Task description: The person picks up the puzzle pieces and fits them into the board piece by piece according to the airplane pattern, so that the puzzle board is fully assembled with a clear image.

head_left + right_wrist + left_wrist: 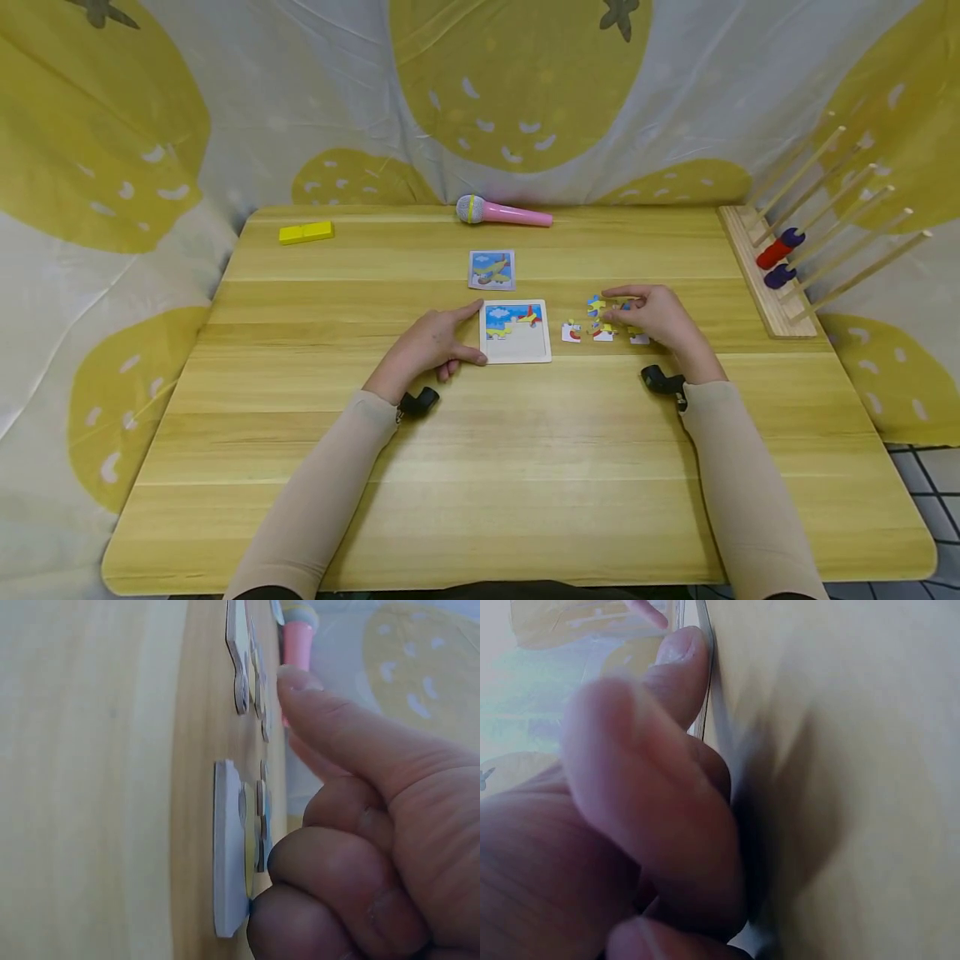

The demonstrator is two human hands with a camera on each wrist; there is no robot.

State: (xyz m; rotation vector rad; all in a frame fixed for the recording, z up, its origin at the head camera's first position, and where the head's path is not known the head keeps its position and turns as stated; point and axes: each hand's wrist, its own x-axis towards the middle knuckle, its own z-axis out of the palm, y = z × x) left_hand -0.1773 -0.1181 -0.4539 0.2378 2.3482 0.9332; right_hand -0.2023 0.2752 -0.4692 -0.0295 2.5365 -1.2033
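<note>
In the head view, a square puzzle board [525, 348] with a pale frame lies mid-table, its upper part filled with a sky and plane picture. My left hand [435, 340] holds it by the left side, index finger at the upper corner and thumb at the lower. To the right, several loose puzzle pieces [571, 332] lie on the wood, some with blank white parts. My right hand [660, 318] is over them, index finger and thumb apart near a blue and yellow piece [596, 305]. In the right wrist view no piece shows between the fingers; pieces [229, 855] lie beside them.
Behind the board lies a picture card [492, 270] of a yellow plane. A pink toy microphone [517, 214] and a yellow block [306, 232] are along the far edge. At the right stands a wooden peg rack [772, 283] with red and purple beads.
</note>
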